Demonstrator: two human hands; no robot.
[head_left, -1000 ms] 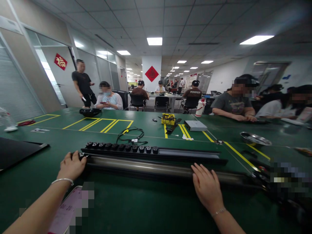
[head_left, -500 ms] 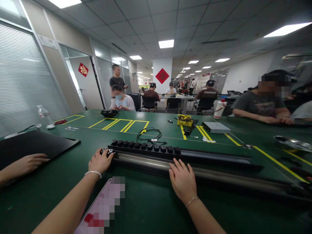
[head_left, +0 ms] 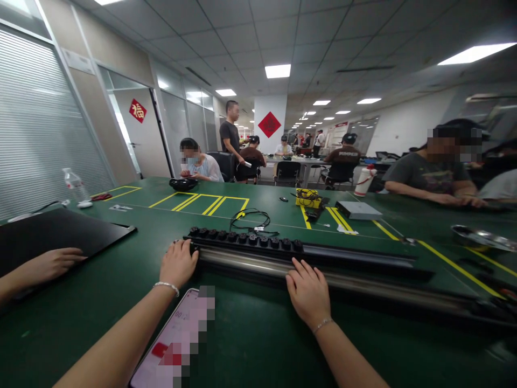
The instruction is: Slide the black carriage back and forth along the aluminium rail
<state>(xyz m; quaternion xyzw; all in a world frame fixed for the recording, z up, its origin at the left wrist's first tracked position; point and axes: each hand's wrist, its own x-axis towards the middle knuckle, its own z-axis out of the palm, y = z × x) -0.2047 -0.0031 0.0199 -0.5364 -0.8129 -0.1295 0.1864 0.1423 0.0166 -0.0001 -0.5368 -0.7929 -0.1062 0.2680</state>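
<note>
A long dark rail with a shiny metallic channel [head_left: 250,263] lies across the green table in front of me. Behind it runs a black strip [head_left: 363,257] carrying a row of several round black pieces [head_left: 252,240] on its left half. My left hand [head_left: 179,264] is closed at the rail's left end, its fingers curled over something dark that they mostly hide. Resting on the rail's near edge, my right hand [head_left: 310,291] has its fingers stretched out and holds nothing. A phone [head_left: 173,328] with a pink screen lies between my forearms.
At the left, another person's hand [head_left: 56,264] rests on a black flat panel [head_left: 40,231]. A looped black cable [head_left: 250,216], a yellow box [head_left: 307,197], a grey box [head_left: 358,209] and a metal tray [head_left: 480,237] are farther off. People sit around the table.
My left hand has moved slightly right, and the black-and-white pieces under its fingers are now hidden. My right hand stays on the rail. A standing person in the background has walked right.
</note>
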